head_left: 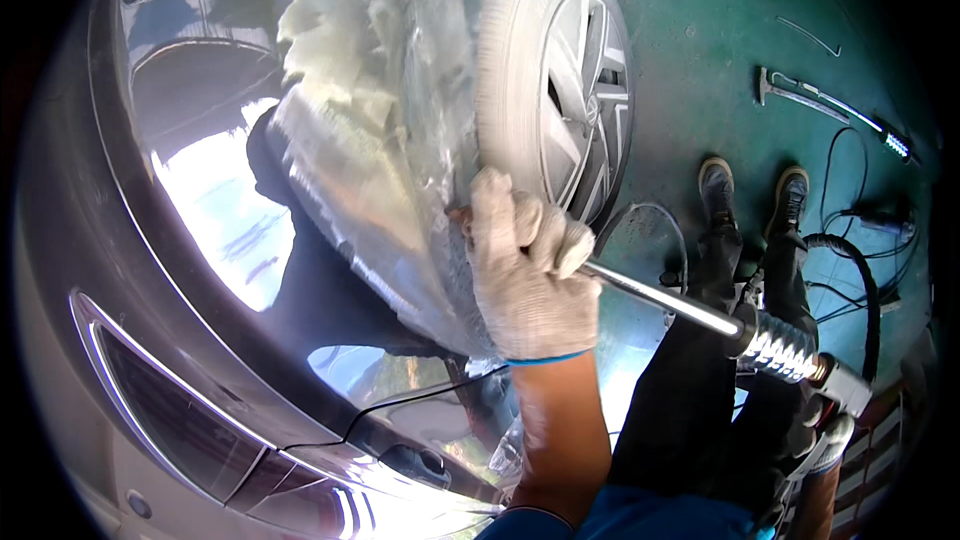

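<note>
My left hand [535, 275], in a pale knit glove with a blue cuff, is closed round the front end of a dent puller [670, 302] beside the wheel. The puller has a long chrome rod, a coil spring and a grey gun-like body. At its rear my right hand [828, 442], also gloved, grips the handle at the lower right. The puller's tip is hidden behind my left hand, close to the sanded edge of a dark car's fender [370, 140]. A small brownish piece [460, 215] shows by my left fingertips; contact there is unclear.
A dusty tyre with a spoked alloy wheel [590, 110] stands beyond my left hand. On the green floor [690, 60] lie a T-ended metal tool [805, 100], a thin bent rod [810, 35] and black cables [850, 210]. My shoes [718, 188] stand at the right.
</note>
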Demonstrator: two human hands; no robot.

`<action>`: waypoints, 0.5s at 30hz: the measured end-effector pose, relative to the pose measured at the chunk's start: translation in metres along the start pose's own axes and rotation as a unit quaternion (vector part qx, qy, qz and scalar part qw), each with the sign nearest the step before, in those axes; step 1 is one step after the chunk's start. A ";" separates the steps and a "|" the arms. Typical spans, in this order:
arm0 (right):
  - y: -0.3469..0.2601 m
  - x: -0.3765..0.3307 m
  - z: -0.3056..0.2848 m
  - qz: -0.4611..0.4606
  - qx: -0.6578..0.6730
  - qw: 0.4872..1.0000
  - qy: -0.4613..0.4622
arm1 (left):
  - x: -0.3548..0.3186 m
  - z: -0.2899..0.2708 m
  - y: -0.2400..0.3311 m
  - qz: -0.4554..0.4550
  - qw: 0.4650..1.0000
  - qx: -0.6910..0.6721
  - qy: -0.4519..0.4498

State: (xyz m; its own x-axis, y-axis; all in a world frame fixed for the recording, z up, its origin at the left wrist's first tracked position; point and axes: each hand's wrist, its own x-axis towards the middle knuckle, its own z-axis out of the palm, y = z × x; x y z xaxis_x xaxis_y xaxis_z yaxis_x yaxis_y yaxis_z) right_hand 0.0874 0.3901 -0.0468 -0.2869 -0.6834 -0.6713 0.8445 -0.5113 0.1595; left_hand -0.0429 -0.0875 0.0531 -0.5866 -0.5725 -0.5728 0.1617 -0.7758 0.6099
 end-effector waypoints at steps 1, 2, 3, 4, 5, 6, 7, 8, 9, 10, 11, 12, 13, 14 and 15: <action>0.000 -0.002 0.006 -0.004 0.001 1.000 0.016 | -0.005 0.007 -0.007 0.031 0.990 0.094 0.099; -0.003 -0.005 0.008 -0.018 -0.011 0.999 0.042 | -0.007 0.008 -0.008 0.037 0.993 0.080 0.081; -0.005 -0.005 0.010 -0.032 -0.025 0.997 0.066 | -0.008 0.007 -0.010 0.041 0.995 0.065 0.064; -0.010 0.000 0.010 -0.049 -0.043 0.994 0.086 | -0.008 0.006 -0.010 0.044 0.997 0.050 0.046; -0.012 0.006 0.011 -0.038 -0.052 0.996 0.054 | -0.008 0.006 -0.008 0.051 0.994 0.063 0.072; -0.014 0.009 0.014 -0.023 -0.061 0.998 0.025 | -0.007 0.006 -0.005 0.058 0.991 0.075 0.098; -0.013 0.012 0.018 -0.011 -0.059 0.998 0.013 | -0.006 0.007 -0.003 0.063 0.987 0.086 0.124; -0.012 0.014 0.022 -0.009 -0.053 0.998 0.021 | -0.005 0.009 -0.002 0.071 0.979 0.116 0.154; -0.011 0.016 0.026 -0.009 -0.049 0.998 0.027 | -0.004 0.007 -0.003 0.068 0.982 0.108 0.142; -0.010 0.017 0.030 -0.019 -0.040 0.998 0.051 | -0.004 0.004 -0.004 0.065 0.984 0.101 0.130; -0.010 0.017 0.031 -0.027 -0.038 0.997 0.063 | -0.003 0.001 -0.005 0.062 0.987 0.093 0.120; -0.009 0.016 0.031 -0.033 -0.036 0.996 0.074 | -0.003 0.000 -0.005 0.058 0.987 0.092 0.119; -0.009 0.016 0.031 -0.036 -0.041 0.996 0.074 | -0.004 -0.001 -0.004 0.055 0.987 0.090 0.118; -0.010 0.016 0.031 -0.039 -0.045 0.996 0.068 | -0.003 -0.001 -0.003 0.052 0.988 0.089 0.114; -0.010 0.016 0.032 -0.040 -0.049 0.996 0.064 | -0.003 -0.001 -0.003 0.050 0.989 0.087 0.111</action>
State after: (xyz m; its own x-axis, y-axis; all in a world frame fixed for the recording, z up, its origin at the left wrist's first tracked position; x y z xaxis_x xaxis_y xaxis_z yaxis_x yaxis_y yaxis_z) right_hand 0.0596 0.3677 -0.0363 -0.3008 -0.5669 -0.7669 0.8628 -0.5044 0.0345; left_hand -0.0410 -0.0841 0.0523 -0.3824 -0.7027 -0.6000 0.0584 -0.6664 0.7433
